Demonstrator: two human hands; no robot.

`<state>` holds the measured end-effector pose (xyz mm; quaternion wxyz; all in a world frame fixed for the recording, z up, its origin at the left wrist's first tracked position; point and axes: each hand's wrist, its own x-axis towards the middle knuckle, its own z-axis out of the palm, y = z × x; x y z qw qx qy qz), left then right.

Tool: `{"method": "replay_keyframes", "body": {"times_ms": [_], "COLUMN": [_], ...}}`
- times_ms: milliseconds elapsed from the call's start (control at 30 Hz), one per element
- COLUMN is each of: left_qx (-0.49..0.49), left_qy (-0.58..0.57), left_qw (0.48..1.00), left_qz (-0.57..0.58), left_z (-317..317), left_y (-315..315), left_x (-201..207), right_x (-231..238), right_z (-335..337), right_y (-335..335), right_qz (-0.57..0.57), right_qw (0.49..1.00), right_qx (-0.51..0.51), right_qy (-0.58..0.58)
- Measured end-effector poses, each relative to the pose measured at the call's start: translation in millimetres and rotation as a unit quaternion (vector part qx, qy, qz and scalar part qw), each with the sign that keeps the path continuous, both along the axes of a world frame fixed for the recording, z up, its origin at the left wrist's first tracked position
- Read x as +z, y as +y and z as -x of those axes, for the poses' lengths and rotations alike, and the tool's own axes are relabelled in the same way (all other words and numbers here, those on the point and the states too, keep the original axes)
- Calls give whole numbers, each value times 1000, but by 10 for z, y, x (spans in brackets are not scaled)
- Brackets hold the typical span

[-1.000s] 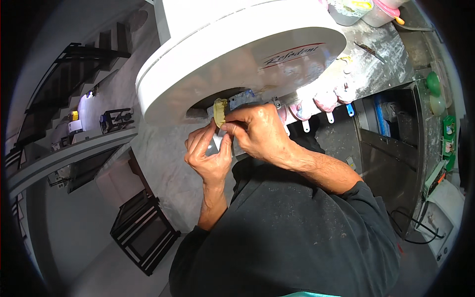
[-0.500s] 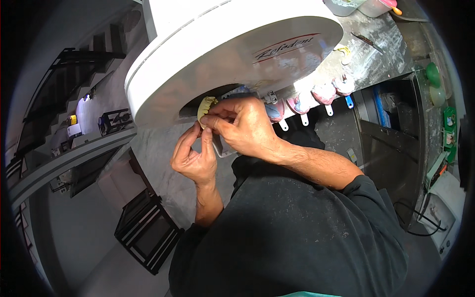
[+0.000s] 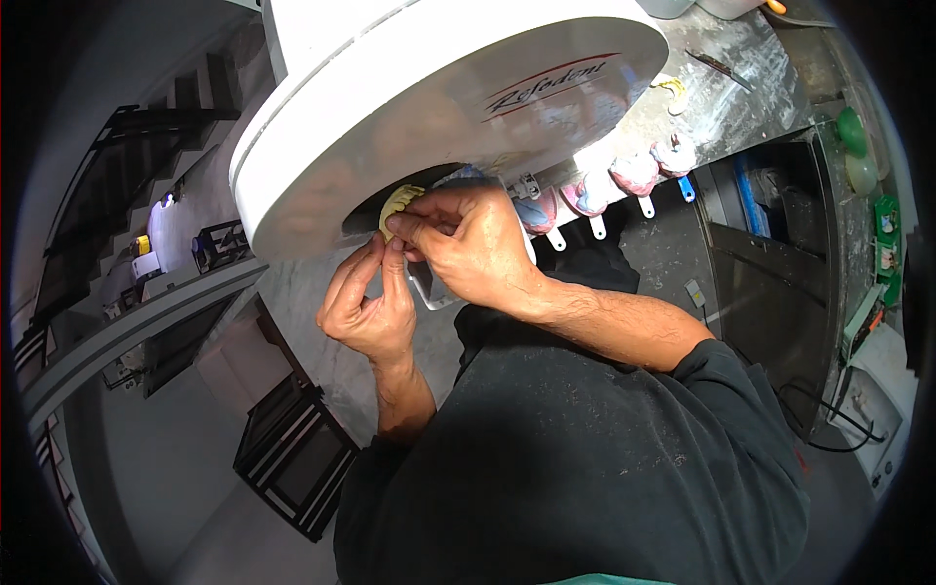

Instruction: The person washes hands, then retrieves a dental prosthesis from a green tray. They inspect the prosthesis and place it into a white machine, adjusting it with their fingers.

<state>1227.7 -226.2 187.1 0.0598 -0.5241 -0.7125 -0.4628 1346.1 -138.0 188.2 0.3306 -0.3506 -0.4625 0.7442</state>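
Note:
A pale yellow plaster dental cast point(image 3: 397, 207), with a bumpy row of teeth along its edge, is pinched in front of the dark opening point(image 3: 365, 216) of a large white machine point(image 3: 439, 127). My right hand point(image 3: 480, 249) grips it between thumb and curled fingers from the right. From below left, my left hand point(image 3: 366, 310) closes thumb and fingertips on its lower end. The right fingers hide part of the cast. Whether it touches anything inside the opening I cannot tell.
Several handled impression trays point(image 3: 634, 175) with pink and blue material line the bench edge at right. On the grey bench point(image 3: 770, 97) lie a yellow curved piece point(image 3: 675, 95) and a dark slim tool point(image 3: 720, 69). A black metal frame point(image 3: 297, 463) stands on the floor at left.
Both hands and the cast have shifted slightly left in the picture, and the machine appears shifted left too. The left hand sits a little farther out from the right one. The grip on the cast continues.

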Motion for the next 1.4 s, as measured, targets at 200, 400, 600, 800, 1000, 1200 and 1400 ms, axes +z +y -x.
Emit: {"method": "replay_keyframes", "body": {"times_ms": [200,400,600,800,1000,1200,1400], "left_qx": [-10,-12,-14,-14,-5,0,1], "left_qy": [8,29,29,31,31,34,-197], "left_qw": [1000,999,999,999,999,999,980], "left_qz": [-2,6,4,9,19,7,-29], "left_z": [-15,19,18,-7,-12,-21,-52], "left_y": [17,32,62,94,115,150,-55], "left_x": [122,129,125,158,178,147,34], "right_x": [103,82,98,90,86,88,162], "right_z": [-25,-4,-13,0,7,-12,-329], "right_y": [-66,-75,-37,-37,-15,23,-115], "right_qz": [22,8,5,15,45,67,-21], "right_qw": [999,1000,1000,999,999,998,998], "right_qx": [-16,-20,-14,-33,-23,-3,49], "right_qy": [22,2,-2,17,20,13,-37]}}
